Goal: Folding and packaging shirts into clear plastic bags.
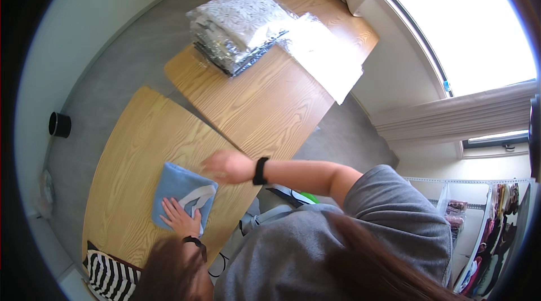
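Note:
A folded light blue garment [169, 187] with a pale grey-white strip [198, 193] across its right part lies on the wooden table [131, 161]. My left hand [181, 216] rests flat on its lower part, fingers spread, holding nothing. Just beyond the garment's upper right corner is my right hand [228, 166], blurred by motion. No object shows in its loosely spread fingers. I cannot tell whether it touches the tabletop.
A second wooden table [262, 102] stands beyond a narrow gap. It carries stacked clear-bagged garments [241, 22] and glare-washed white sheets or packages [325, 60]. Black-and-white striped fabric [112, 275] lies at the near left edge. Hanging clothes [492, 237] and shelving are at right.

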